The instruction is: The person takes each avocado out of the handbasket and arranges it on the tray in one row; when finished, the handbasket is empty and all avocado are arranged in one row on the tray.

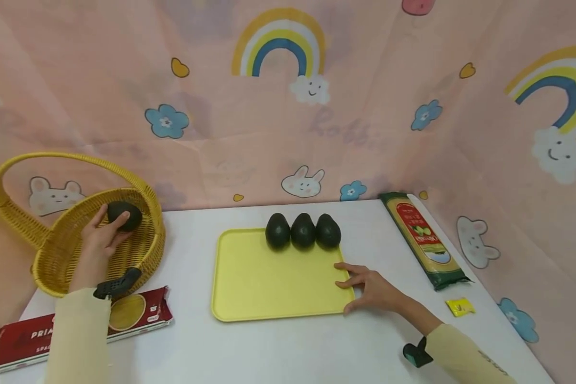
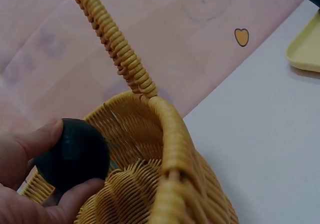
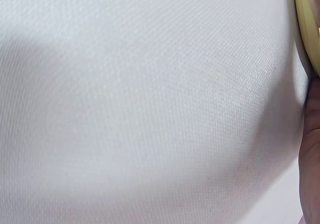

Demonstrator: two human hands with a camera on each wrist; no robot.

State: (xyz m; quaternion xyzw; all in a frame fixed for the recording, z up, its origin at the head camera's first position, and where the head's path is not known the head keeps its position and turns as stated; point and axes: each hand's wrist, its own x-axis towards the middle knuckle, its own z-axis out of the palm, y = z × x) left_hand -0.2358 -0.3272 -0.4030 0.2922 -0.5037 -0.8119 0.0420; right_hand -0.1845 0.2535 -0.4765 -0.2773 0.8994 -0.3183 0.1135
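Note:
My left hand (image 1: 101, 234) grips a dark green avocado (image 1: 125, 215) between thumb and fingers, over the inside of a yellow woven basket (image 1: 159, 234). In the left wrist view, the avocado (image 2: 75, 154) shows beside the basket rim (image 2: 170, 134). Along the far right edge of a yellow tray (image 1: 269, 282), three more avocados (image 1: 303, 231) stand in a row. At the tray's right side, my right hand (image 1: 372, 289) holds the rim, its fingers over the edge and its thumb at the near corner. The right wrist view catches only the thumb (image 3: 311, 149) against the tray's edge (image 3: 307, 24).
A red spaghetti pack (image 1: 24, 338) lies before the basket, partly covered by the left sleeve. To the right lie a green and gold packet (image 1: 424, 240) and a small yellow sachet (image 1: 460, 306). The basket's tall handle (image 1: 77, 157) arches above it. A pink patterned cloth (image 1: 211, 160) hangs behind the white table.

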